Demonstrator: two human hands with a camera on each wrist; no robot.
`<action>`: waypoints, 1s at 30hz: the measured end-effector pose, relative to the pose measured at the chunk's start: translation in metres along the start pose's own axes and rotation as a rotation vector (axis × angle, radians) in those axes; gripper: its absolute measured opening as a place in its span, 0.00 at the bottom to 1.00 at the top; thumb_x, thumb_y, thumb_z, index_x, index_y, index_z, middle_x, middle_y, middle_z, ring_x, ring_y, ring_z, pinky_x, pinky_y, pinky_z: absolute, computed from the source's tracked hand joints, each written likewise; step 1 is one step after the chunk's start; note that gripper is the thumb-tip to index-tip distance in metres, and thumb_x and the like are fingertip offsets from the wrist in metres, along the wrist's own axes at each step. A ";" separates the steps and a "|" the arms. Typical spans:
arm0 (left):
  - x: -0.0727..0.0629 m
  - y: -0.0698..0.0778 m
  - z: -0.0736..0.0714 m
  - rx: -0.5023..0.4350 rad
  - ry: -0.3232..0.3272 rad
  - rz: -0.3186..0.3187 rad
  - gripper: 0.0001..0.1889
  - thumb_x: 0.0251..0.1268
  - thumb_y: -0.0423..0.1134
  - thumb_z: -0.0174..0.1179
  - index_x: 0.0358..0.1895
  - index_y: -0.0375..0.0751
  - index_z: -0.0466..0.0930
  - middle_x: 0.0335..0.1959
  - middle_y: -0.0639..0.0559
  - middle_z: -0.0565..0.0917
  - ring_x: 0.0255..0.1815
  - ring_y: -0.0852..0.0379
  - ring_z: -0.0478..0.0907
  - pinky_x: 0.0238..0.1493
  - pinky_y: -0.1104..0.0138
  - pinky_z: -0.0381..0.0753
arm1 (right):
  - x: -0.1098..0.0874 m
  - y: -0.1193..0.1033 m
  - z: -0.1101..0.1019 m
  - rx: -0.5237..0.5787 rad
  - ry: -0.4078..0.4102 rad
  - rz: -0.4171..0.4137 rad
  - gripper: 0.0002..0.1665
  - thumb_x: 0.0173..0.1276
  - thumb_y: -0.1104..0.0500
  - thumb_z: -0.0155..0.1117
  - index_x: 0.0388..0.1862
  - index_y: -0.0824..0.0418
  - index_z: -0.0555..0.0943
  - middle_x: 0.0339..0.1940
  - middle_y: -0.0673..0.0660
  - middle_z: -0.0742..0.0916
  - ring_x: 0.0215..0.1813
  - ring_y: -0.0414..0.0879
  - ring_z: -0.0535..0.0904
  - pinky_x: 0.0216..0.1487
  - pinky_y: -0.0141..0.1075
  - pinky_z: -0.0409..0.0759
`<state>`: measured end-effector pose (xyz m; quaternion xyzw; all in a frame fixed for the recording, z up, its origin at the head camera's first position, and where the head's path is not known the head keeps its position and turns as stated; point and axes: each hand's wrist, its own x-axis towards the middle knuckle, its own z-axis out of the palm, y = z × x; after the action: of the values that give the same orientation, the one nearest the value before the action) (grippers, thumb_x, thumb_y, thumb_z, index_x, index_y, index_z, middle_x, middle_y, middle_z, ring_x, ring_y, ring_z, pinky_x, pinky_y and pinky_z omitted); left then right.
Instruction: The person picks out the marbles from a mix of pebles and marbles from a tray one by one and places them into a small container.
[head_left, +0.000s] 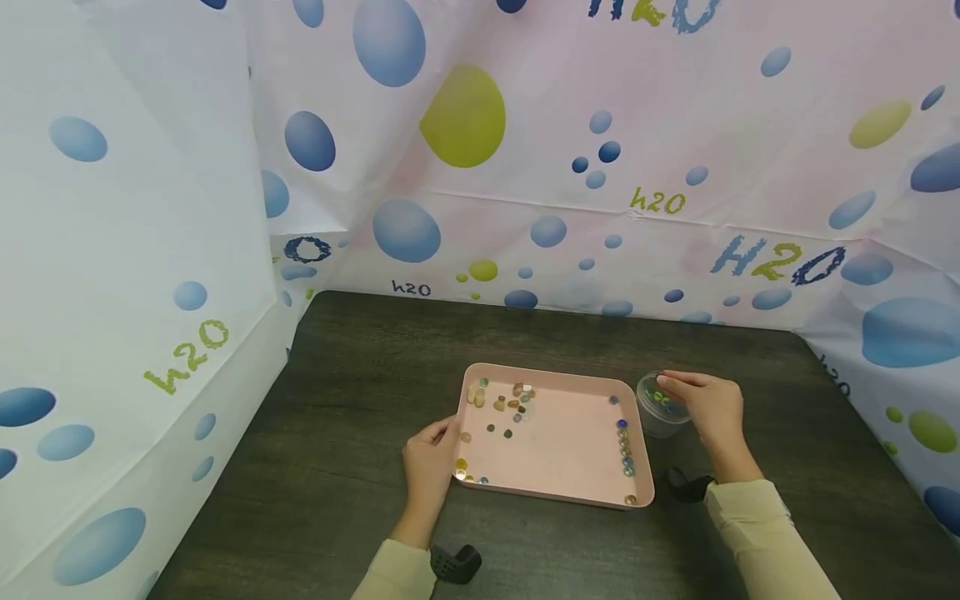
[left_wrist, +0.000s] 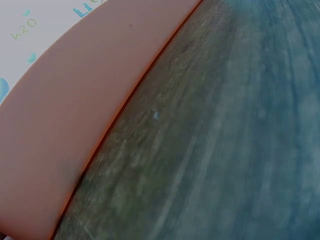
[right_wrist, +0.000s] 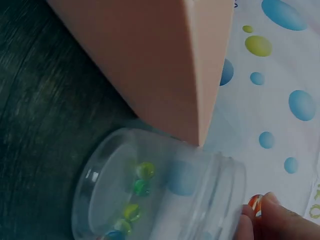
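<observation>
A pink rectangular tray (head_left: 558, 462) lies on the dark table with glass marbles and pebbles in it. My left hand (head_left: 429, 460) grips its left rim; in the left wrist view the tray's outer wall (left_wrist: 75, 100) fills the left side. To the right of the tray stands a clear plastic jar (head_left: 662, 423), uncapped, with green, yellow and blue marbles (right_wrist: 141, 187) at its bottom. Over the jar's mouth is my right hand (head_left: 708, 410). Its thumb and fingers pinch an orange-and-clear marble (right_wrist: 255, 204) just outside the rim in the right wrist view.
Brown and green pebbles (head_left: 501, 404) are scattered in the tray's left half. A row of marbles (head_left: 625, 446) runs along its right wall, and a few sit at the lower left corner. A white sheet (head_left: 525, 192) with blue and green dots walls the table's back and sides.
</observation>
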<state>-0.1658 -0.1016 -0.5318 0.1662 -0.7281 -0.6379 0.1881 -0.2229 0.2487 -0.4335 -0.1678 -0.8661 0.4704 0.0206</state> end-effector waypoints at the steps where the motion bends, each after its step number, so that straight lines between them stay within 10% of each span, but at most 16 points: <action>1: 0.000 0.000 0.000 0.001 0.000 -0.001 0.07 0.63 0.32 0.65 0.39 0.31 0.89 0.37 0.35 0.89 0.35 0.47 0.88 0.29 0.74 0.83 | 0.000 0.001 0.001 -0.015 0.002 -0.002 0.28 0.69 0.46 0.67 0.58 0.66 0.82 0.51 0.60 0.88 0.47 0.40 0.88 0.69 0.58 0.69; 5: -0.001 0.001 -0.001 0.005 -0.002 0.000 0.07 0.63 0.32 0.65 0.39 0.31 0.89 0.37 0.35 0.89 0.35 0.47 0.88 0.30 0.73 0.83 | 0.002 0.004 0.003 -0.074 0.011 -0.008 0.27 0.70 0.47 0.66 0.57 0.66 0.83 0.53 0.64 0.87 0.62 0.61 0.80 0.67 0.60 0.69; 13: 0.000 0.003 -0.001 0.008 -0.004 -0.012 0.07 0.63 0.32 0.66 0.39 0.31 0.89 0.37 0.35 0.89 0.35 0.47 0.88 0.30 0.71 0.84 | 0.003 0.005 0.004 -0.084 0.031 0.005 0.26 0.70 0.49 0.66 0.56 0.67 0.83 0.53 0.66 0.86 0.61 0.61 0.81 0.66 0.60 0.71; 30: -0.001 0.003 -0.002 0.014 -0.009 -0.007 0.08 0.64 0.32 0.65 0.40 0.31 0.89 0.37 0.35 0.89 0.35 0.47 0.88 0.30 0.69 0.85 | -0.001 -0.011 0.008 -0.055 0.020 -0.036 0.29 0.70 0.44 0.64 0.59 0.63 0.82 0.56 0.63 0.86 0.32 0.20 0.80 0.62 0.51 0.78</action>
<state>-0.1646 -0.1023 -0.5290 0.1673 -0.7329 -0.6339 0.1815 -0.2265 0.2364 -0.4284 -0.1572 -0.8815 0.4441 0.0332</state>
